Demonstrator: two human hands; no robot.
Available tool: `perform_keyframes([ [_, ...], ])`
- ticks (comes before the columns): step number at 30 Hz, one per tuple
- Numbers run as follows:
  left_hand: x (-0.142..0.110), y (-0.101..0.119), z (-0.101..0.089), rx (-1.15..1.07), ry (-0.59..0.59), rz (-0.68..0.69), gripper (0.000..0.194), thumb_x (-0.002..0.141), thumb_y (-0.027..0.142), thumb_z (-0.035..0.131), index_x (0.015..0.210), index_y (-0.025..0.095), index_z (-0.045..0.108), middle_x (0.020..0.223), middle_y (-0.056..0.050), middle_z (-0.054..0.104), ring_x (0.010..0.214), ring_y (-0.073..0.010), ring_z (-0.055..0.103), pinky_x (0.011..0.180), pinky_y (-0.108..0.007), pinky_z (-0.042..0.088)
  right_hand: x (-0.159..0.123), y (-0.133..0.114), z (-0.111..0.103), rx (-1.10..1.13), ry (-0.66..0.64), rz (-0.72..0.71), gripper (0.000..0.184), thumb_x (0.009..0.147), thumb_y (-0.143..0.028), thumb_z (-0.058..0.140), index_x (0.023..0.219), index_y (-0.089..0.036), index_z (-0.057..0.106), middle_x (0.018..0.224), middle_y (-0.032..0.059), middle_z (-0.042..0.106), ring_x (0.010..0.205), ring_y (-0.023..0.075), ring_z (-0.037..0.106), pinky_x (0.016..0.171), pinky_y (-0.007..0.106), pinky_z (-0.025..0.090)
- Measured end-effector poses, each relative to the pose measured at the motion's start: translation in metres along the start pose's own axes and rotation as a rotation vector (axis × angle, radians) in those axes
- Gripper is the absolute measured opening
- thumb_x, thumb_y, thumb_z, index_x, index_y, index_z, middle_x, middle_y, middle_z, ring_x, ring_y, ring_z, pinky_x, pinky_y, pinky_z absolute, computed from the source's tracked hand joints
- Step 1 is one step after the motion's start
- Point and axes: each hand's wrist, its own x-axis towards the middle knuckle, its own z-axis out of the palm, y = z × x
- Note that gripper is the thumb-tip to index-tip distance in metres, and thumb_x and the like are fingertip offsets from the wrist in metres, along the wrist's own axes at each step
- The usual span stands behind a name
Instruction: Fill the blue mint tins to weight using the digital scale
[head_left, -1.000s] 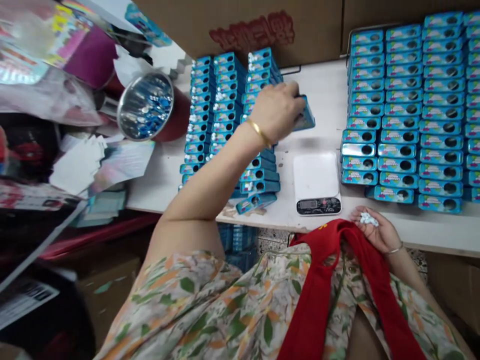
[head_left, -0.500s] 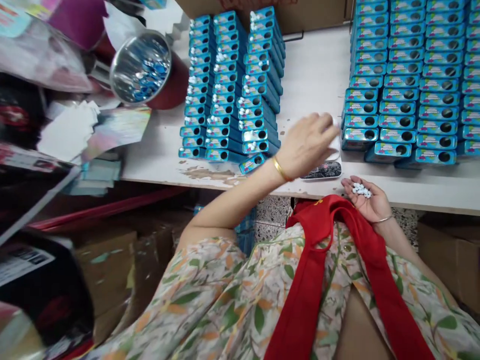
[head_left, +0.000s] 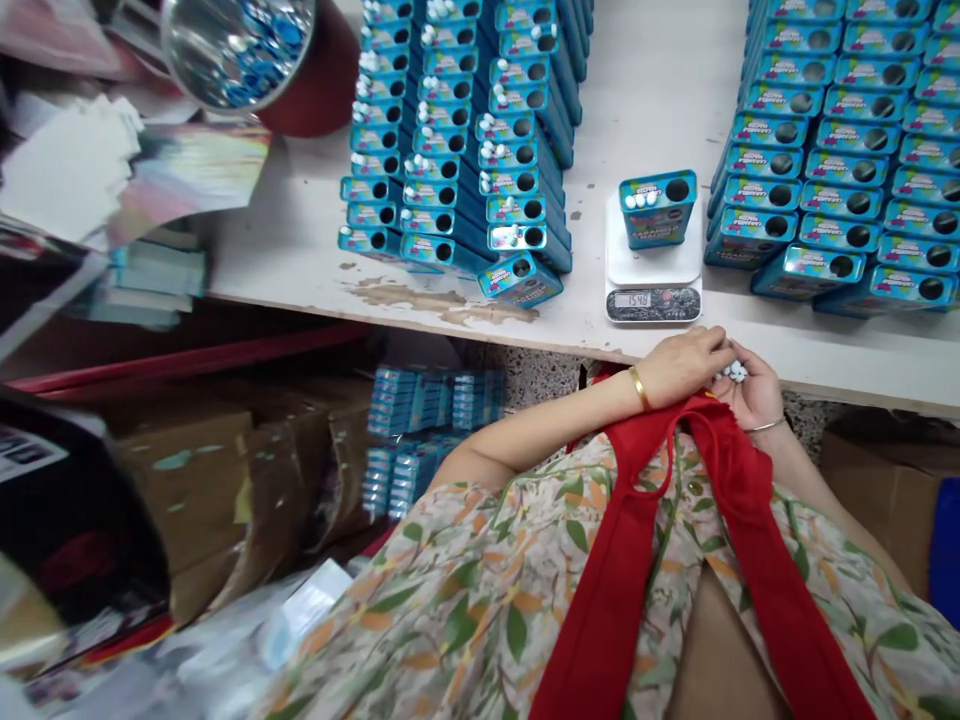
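Observation:
My right hand [head_left: 754, 392] lies palm up and cupped at the table's front edge, holding a small heap of white candies [head_left: 735, 371]. Reaching in from the left, my left hand [head_left: 686, 362] has its fingers bent together over that heap; whatever is between the fingertips is hidden. Just beyond both hands sits a white digital scale [head_left: 619, 262], whose display appears to read 154.8. A blue tin [head_left: 658, 215] with a round dark opening stands upright on the scale, with several white candies on its top.
Rows of blue tins [head_left: 442, 195] stand on the left of the white table [head_left: 300, 270], many with candies on top. More tins [head_left: 810, 205] fill the right side. A metal pot [head_left: 334, 80] of shiny blue pieces stands at the far left. Cardboard boxes [head_left: 202, 480] are below.
My left hand has moved from over the scale down to the right palm. The tin on the scale now shows; the hand covered much of that spot before. The view has shifted.

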Motion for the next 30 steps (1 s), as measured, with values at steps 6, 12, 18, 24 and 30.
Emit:
perform_keyframes([
  [6, -0.004, -0.001, 0.006, -0.03, 0.097, -0.067, 0.028, 0.101, 0.022, 0.034, 0.112, 0.016, 0.058, 0.109, -0.01, 0.059, 0.097, -0.02, 0.055, 0.067, -0.028, 0.041, 0.0, 0.001, 0.004, -0.055, -0.058, -0.019, 0.025, 0.096, -0.017, 0.041, 0.093, -0.014, 0.066, 0.082, 0.0046, 0.073, 0.074, 0.0144, 0.071, 0.067, 0.025, 0.061],
  [12, -0.006, -0.017, -0.001, -0.069, 0.21, 0.113, 0.03, 0.102, 0.026, 0.034, 0.103, 0.014, 0.061, 0.108, -0.011, 0.062, 0.098, -0.0183, 0.057, 0.083, -0.03, 0.047, 0.007, -0.002, 0.01, -0.066, -0.136, -0.036, 0.028, 0.096, -0.015, 0.037, 0.094, -0.013, 0.065, 0.081, 0.0031, 0.072, 0.07, 0.0116, 0.069, 0.065, 0.021, 0.061],
  [18, -0.018, -0.078, -0.057, -0.06, 0.575, -0.061, 0.042, 0.099, 0.051, 0.041, 0.126, 0.022, 0.053, 0.123, -0.012, 0.058, 0.117, -0.0244, 0.055, 0.1, -0.042, 0.043, 0.013, 0.0, 0.016, -0.131, -0.25, -0.053, 0.024, 0.093, -0.017, 0.042, 0.099, -0.011, 0.065, 0.1, 0.0118, 0.073, 0.097, 0.0179, 0.071, 0.089, 0.029, 0.06],
  [24, -0.015, -0.126, -0.096, 0.117, 0.543, -0.296, 0.065, 0.089, 0.068, 0.045, 0.135, 0.022, 0.046, 0.136, -0.014, 0.054, 0.129, -0.0321, 0.047, 0.108, -0.049, 0.035, 0.014, -0.001, 0.014, -0.136, -0.184, -0.049, 0.023, 0.088, -0.016, 0.045, 0.098, -0.011, 0.065, 0.1, 0.0129, 0.074, 0.1, 0.0209, 0.072, 0.087, 0.029, 0.061],
  [30, -0.02, -0.12, -0.064, 0.155, 0.614, -0.339, 0.049, 0.093, 0.058, 0.046, 0.125, 0.022, 0.056, 0.134, -0.013, 0.059, 0.128, -0.0291, 0.051, 0.109, -0.052, 0.034, 0.015, -0.005, 0.012, -0.102, -0.175, -0.057, 0.02, 0.086, -0.015, 0.05, 0.099, -0.011, 0.065, 0.099, 0.0145, 0.074, 0.101, 0.023, 0.072, 0.084, 0.031, 0.062],
])
